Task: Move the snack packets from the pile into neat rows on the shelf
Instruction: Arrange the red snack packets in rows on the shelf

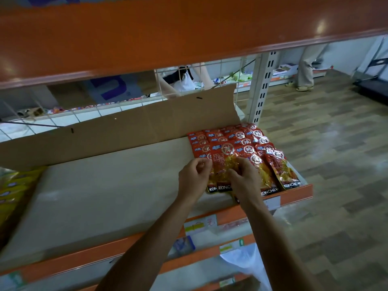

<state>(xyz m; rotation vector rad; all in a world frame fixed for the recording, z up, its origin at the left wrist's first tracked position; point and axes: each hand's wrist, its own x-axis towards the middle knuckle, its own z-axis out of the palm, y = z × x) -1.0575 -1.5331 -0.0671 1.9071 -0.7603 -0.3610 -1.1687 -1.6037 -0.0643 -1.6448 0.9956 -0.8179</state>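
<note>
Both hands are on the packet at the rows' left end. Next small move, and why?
Probably press the red-and-yellow plastic snack packet flat and let go: left hand and right hand pinch it, and it lies against the neighbouring packets, bottom edges roughly level.

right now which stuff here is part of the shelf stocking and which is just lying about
Job: red snack packets in rows, the packet gripped by left hand and right hand, the shelf.
Lying about: yellow packets far left, white plastic bag below, cardboard sheet behind.
</note>
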